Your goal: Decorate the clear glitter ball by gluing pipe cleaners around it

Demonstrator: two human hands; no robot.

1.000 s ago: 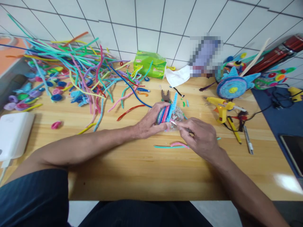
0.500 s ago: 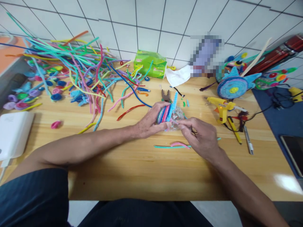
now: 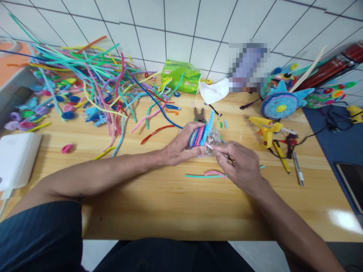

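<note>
My left hand (image 3: 185, 145) is wrapped round a clear plastic bottle-like piece (image 3: 214, 138) banded with blue, pink, red and purple pipe cleaners (image 3: 197, 136). A light-blue pipe-cleaner strip (image 3: 210, 121) stands up from its edge. My right hand (image 3: 241, 160) is closed on a slim tool with a shiny metal tip (image 3: 209, 146); its handle is mostly hidden by the fingers, so its exact kind cannot be made out. That tip meets the banded piece beside my left thumb. Below the hands lie a teal pipe cleaner (image 3: 194, 175) and a short pink one (image 3: 214, 173).
Many loose pipe cleaners (image 3: 85, 75) heap at the back left. Pliers (image 3: 199, 114) lie just behind my left hand, near a green tissue pack (image 3: 181, 77). Rightward are a yellow glue gun (image 3: 266, 132), a yellow cutter (image 3: 281, 155) and a blue spiral fish (image 3: 279, 105). A white charger (image 3: 18, 160) sits left.
The tool's tip and my right fingers have shifted very slightly against the banded piece. Both hands keep their holds, and the table things look unchanged.
</note>
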